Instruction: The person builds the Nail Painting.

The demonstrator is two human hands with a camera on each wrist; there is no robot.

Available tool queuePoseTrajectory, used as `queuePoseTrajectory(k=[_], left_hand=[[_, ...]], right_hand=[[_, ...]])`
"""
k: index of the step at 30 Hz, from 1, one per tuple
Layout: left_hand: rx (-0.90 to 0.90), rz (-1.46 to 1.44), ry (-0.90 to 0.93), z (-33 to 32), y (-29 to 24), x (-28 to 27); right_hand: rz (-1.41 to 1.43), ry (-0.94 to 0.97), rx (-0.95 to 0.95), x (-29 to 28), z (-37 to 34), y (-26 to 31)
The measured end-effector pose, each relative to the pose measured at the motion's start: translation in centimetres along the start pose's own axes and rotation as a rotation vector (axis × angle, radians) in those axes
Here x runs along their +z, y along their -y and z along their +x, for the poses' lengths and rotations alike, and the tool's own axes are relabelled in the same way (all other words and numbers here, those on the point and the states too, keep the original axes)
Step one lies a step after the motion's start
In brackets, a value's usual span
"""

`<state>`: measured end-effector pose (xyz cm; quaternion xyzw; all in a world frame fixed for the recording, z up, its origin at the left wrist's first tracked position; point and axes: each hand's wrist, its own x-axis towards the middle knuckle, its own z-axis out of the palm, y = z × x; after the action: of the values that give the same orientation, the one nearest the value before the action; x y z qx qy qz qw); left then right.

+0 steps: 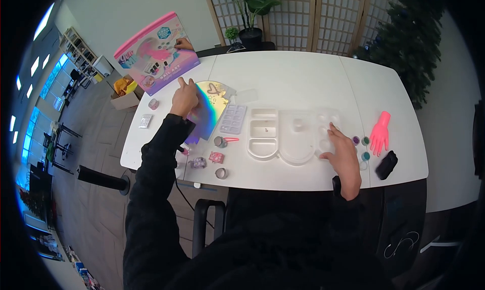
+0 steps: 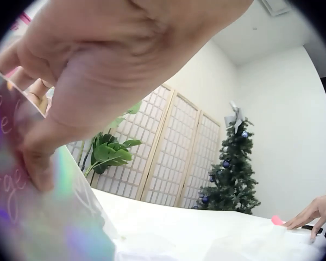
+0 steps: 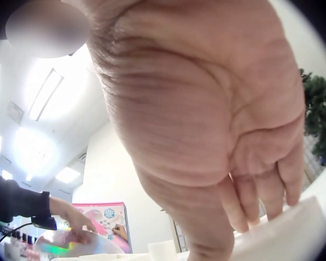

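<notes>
My left hand (image 1: pixel 186 97) pinches the edge of a shiny holographic sheet (image 1: pixel 214 105), thumb on its near face in the left wrist view, where script lettering shows on the sheet (image 2: pixel 49 217). The sheet leans at a tilt beside a clear compartment tray (image 1: pixel 233 119). My right hand (image 1: pixel 343 156) rests with spread, fairly straight fingers on the right part of a clear plastic tray (image 1: pixel 297 146). In the right wrist view its fingertips touch the white rim (image 3: pixel 293 234).
A pink and purple box (image 1: pixel 159 55) stands at the back left. A white three-part tray (image 1: pixel 263 133) lies mid-table. Small glitter jars (image 1: pixel 366 156), a pink model hand (image 1: pixel 380 133) and a black object (image 1: pixel 387 165) are at the right; a pink cluster (image 1: pixel 216 157) lies near the front.
</notes>
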<state>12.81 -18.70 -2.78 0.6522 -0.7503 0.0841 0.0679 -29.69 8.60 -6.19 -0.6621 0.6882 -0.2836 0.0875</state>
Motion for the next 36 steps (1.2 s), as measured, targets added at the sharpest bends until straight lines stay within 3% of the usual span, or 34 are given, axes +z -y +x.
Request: queuePoseTrajectory(k=[4,6,10,12,15,20,24,27,36], left_hand=[[0.095,-0.076,-0.117,0.5,-0.3,-2.1],[0.333,-0.239,-0.304,1.0,-0.4,-3.2],[0.232,-0.356,-0.227,-0.9,-6.5,-9.8],[0.450,-0.414,-0.348,-1.0,-8.4,-11.0],[0.562,-0.465,-0.249,-1.9,-13.2,-13.4],[0.939,-0.561,-0.315,-1.1,-20.3,-12.4],[0.990,-0.447,-0.203,-0.7,-23.8,-11.3],[1.053,-0.391,-0.242,-0.7,-25.4,-10.4],[1.006,-0.379,-0.199,-0.9,-27.3,-9.5]], right_hand=[[0.005,0.016,0.056,0.2,0.0,0.0],[0.002,0.027,0.063,0.3,0.2,-0.1],[0.022,0.023,0.087,0.7,0.0,-0.4],[-0.020,0.019,0.085,0.4,-0.1,0.0],[-0.067,0.015,0.078,0.3,-0.4,0.3],[-0.070,-0.019,0.030,0.0,-0.2,0.1],[-0.034,0.035,0.120,-0.4,0.0,0.7],[-0.049,0.023,0.110,0.0,-0.1,0.3],[-0.075,0.004,0.077,-0.1,-0.1,0.5]])
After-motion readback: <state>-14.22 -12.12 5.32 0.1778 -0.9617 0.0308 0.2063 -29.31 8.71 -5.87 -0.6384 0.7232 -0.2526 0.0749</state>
